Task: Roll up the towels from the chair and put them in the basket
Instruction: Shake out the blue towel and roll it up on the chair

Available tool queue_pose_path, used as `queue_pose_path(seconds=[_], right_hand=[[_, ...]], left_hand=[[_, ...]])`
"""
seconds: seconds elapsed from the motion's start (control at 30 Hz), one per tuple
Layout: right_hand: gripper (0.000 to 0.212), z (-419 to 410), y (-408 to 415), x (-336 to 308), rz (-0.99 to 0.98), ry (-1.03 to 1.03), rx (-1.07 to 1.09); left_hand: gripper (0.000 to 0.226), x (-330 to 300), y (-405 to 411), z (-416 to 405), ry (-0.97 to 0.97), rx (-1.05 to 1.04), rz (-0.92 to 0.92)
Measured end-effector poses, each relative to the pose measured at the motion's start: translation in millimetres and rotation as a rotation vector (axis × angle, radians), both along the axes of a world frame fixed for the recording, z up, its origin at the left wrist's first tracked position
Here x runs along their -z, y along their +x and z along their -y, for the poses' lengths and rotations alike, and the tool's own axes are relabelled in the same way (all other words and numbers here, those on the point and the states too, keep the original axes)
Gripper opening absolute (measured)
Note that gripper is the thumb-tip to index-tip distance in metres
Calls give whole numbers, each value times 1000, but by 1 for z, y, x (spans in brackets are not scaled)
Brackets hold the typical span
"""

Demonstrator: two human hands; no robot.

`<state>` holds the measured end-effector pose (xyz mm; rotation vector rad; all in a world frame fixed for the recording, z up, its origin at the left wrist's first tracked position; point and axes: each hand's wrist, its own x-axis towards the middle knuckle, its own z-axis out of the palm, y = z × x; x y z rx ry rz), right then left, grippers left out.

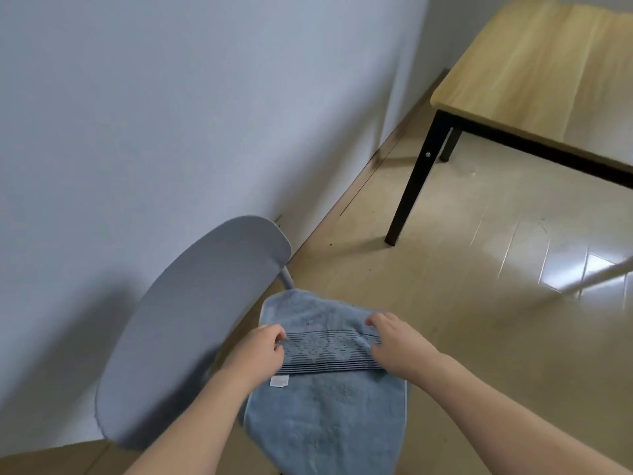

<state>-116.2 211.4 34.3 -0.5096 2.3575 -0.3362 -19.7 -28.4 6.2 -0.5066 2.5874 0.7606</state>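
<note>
A blue towel (pixel 325 409) lies spread over the seat of a grey chair (pixel 191 323) at the bottom centre. Its far end, with a dark striped patterned band, is folded back toward me. My left hand (pixel 260 351) pinches the left end of that fold. My right hand (pixel 394 341) grips the right end of the same fold. A small white label shows at the towel's left edge. No basket is in view.
The chair's curved backrest stands close to a pale wall (pixel 171 114) on the left. A wooden table (pixel 548 63) with black legs stands at the upper right. Glossy beige floor (pixel 462 269) lies between chair and table.
</note>
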Motion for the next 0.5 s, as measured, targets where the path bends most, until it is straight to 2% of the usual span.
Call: queue_pose_path(seconds=[0.17,0.27,0.4,0.5], right_hand=[[50,-21,26,127,-95,60,-37],[44,-38,35,177,-287,-3,-46],[32,-53,38,206,-571,-143,-58],[22,-59,44,198,-646,-243,69]], left_hand=[[33,120,17,-7,-16,135,-41],[44,168,26,-10,-251,308,-162],[31,202,35,-14,-513,447,-421],[22,191,35,-15,-591,375,-506]])
